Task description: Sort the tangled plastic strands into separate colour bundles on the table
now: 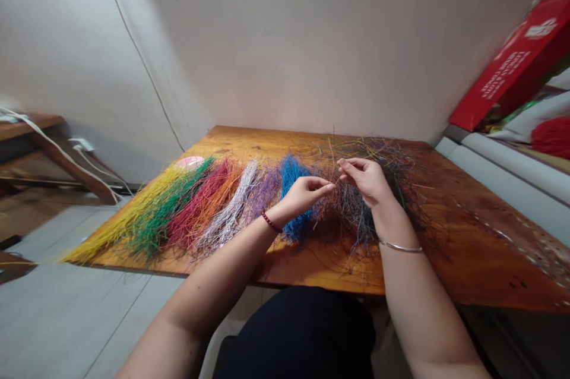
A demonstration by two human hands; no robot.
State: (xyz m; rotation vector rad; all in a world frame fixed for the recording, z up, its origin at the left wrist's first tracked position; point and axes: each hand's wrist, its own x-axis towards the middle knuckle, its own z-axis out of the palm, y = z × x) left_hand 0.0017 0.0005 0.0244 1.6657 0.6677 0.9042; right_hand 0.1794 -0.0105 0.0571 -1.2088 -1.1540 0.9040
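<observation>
Above the wooden table, my left hand (307,192) is closed in a pinch, its fingertips almost meeting those of my right hand (363,178). A thin orange-brown strand (332,152) sticks up from between the two sets of fingertips. My right hand is also pinched on it, with the fingers curled. Under and behind the right hand lies a tangled heap of grey and mixed-colour strands (358,212). Close to my left hand is a blue bundle of strands (291,174). Whether the strands are wire or cord I cannot tell.
Left along the table (320,266) lie purple (266,192), white (236,207), orange (220,195), red (196,207), green (167,218) and yellow (129,215) bundles. A pink round item (190,161) sits behind them. At right are a red box (512,64) and white rolls (516,171).
</observation>
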